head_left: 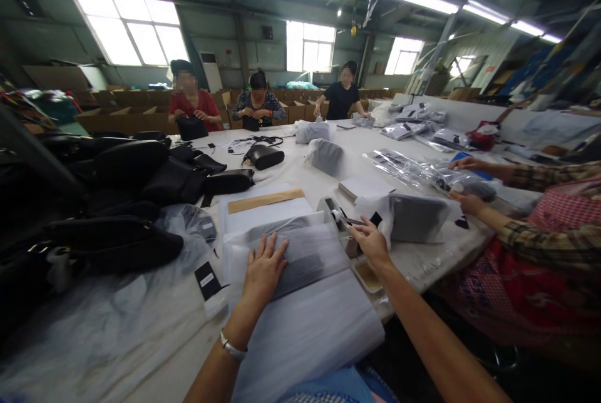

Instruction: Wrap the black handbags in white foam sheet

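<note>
My left hand (263,268) lies flat with fingers apart on a dark bag wrapped in thin white tissue paper (312,253). Loose sheets of tissue (319,321) spread below it toward my body. To the right of the bundle, my right hand (370,241) has its thumb and fingertips together at a grey tape dispenser (351,243); whatever is between them is too small to make out. A small tray (369,276) sits beneath that wrist. Left of the bundle is a black tag with a white label (206,280).
Black handbags (131,162) pile up on the left, beside clear plastic (183,224). A tissue-wrapped grey bag (417,218) and a stack of white card (366,189) stand right. A co-worker's hands (469,203) handle plastic-bagged goods there. Three people work across the table.
</note>
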{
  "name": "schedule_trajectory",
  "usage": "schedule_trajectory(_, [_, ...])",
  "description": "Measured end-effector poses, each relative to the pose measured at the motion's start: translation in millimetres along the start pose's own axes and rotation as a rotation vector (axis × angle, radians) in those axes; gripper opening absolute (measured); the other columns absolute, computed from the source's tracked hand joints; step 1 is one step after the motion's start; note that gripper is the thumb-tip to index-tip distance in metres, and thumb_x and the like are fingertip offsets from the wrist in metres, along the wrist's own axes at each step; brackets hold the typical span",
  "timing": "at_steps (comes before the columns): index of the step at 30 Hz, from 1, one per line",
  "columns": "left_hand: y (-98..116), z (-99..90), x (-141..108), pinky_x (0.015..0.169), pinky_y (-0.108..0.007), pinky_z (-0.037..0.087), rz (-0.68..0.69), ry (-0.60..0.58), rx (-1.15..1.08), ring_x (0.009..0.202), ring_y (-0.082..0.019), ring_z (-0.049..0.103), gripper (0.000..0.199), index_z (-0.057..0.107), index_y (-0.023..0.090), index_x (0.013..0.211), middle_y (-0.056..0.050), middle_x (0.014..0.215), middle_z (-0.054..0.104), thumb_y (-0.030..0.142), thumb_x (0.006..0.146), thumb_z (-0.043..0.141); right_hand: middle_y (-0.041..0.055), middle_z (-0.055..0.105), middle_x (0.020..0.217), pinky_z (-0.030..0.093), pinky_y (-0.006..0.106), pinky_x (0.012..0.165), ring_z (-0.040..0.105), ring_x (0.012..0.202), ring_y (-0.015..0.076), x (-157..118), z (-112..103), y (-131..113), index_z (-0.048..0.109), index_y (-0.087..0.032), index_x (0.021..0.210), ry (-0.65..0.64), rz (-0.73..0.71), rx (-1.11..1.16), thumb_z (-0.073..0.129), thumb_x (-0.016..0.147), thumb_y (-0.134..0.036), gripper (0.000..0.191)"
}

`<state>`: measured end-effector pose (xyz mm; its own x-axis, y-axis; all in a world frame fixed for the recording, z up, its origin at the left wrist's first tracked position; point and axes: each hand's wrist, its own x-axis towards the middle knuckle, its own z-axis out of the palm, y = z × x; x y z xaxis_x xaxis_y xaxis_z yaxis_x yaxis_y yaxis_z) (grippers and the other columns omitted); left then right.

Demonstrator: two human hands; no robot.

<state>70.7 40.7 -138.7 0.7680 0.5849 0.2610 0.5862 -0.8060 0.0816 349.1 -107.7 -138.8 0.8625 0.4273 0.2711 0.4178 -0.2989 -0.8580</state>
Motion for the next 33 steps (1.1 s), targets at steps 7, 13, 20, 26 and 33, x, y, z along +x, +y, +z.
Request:
schedule_trajectory(7, [1, -0.5, 0, 0.107, -0.054, 0.039, -0.008, -0.017, -0.002, 0.145, -0.032, 0.028, 0.047, 0.044, 0.035, 0.143, -0.004, 0.156, 0.035, 0.032, 0.096, 0.049, 0.0114, 0.064, 0.127, 0.054, 0.036, 0.089, 0.062, 0.113, 0.0277, -41, -21, -17, 0.076, -0.018, 0.087, 0.001, 0.116, 0.258, 0.071, 0.073, -0.051, 0.036])
schedule_trajectory(13, [1, -0.8, -1, 0.108, -0.055, 0.039, -0.010, -0.024, 0.002, 0.145, -0.032, 0.028, 0.047, 0.044, 0.033, 0.143, -0.005, 0.157, 0.034, 0.031, 0.096, 0.049, 0.0074, 0.075, 0.088, 0.059, 0.032, 0.066, 0.071, 0.082, 0.0236, -65, -24, 8, 0.073, -0.018, 0.091, -0.099, 0.370, 0.414, 0.073, 0.070, -0.056, 0.043])
schedule_trajectory(20, [2, -3.6, 0, 0.108, -0.054, 0.039, -0.009, -0.036, 0.013, 0.145, -0.032, 0.027, 0.047, 0.044, 0.033, 0.143, -0.005, 0.157, 0.034, 0.032, 0.097, 0.048, 0.0052, 0.072, 0.066, 0.053, 0.033, 0.056, 0.066, 0.060, 0.0226, -44, -27, 27, 0.075, -0.018, 0.080, -0.114, 0.164, 0.114, 0.068, 0.072, -0.055, 0.039])
schedule_trajectory(26, [1, -1.9, 0, 0.107, -0.055, 0.039, -0.004, -0.020, 0.013, 0.144, -0.032, 0.029, 0.048, 0.043, 0.034, 0.144, -0.005, 0.156, 0.034, 0.031, 0.096, 0.049, 0.0074, 0.075, 0.096, 0.051, 0.041, 0.085, 0.067, 0.094, 0.0289, -33, -68, 30, 0.076, -0.025, 0.087, -0.177, -0.201, -0.228, 0.063, 0.080, -0.035, 0.018])
schedule_trajectory(33, [0, -0.2, 0, 0.107, -0.055, 0.039, 0.010, -0.019, 0.008, 0.144, -0.033, 0.029, 0.048, 0.043, 0.033, 0.144, -0.006, 0.156, 0.035, 0.031, 0.096, 0.048, 0.0068, 0.073, 0.111, 0.051, 0.040, 0.091, 0.066, 0.100, 0.0224, -7, -99, -15, 0.073, -0.027, 0.109, -0.650, -0.820, -0.530, 0.042, 0.097, -0.024, 0.033])
